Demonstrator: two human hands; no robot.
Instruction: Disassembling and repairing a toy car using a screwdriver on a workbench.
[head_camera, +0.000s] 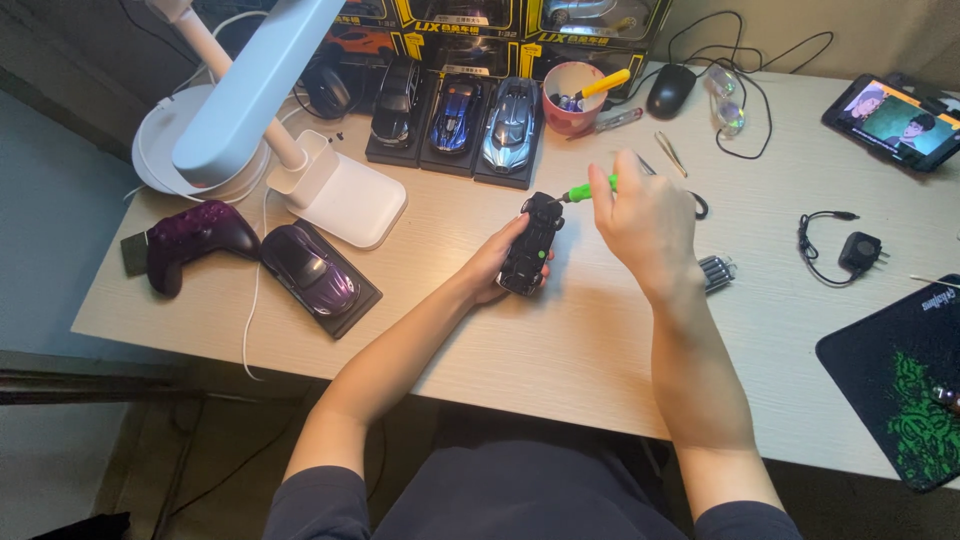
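At the middle of the desk (560, 340), the left hand (495, 265) is curled closed around 1 black toy car (532, 245), holding it underside-up just above the wood. The right hand (645, 225) has its fingers pinched shut on 1 green-handled screwdriver (585, 190), whose tip meets the far end of the car.

Just beside the right wrist lies 1 small grey bundle of bits (716, 270). Beyond the hands, 3 model cars stand side by side on black bases: 1 black (395, 105), 1 blue (456, 115) and 1 silver (510, 125). A 4th, a purple model car (310, 270), sits on its own base to the left, next to 1 dark purple game controller (195, 240) and 1 white desk lamp (270, 110).

1 pink cup (570, 105) near the silver car holds a yellow-handled tool and a few other pieces I cannot make out. Behind the row, yellow and black boxes (470, 20) are stacked, at least 2 with a car showing inside.

To the right are 1 black mouse (670, 90), 1 pair of tweezers (670, 153), 1 black charger with cable (855, 250), 1 phone (895, 120) with a lit screen, and 1 black and green mouse pad (900, 400).
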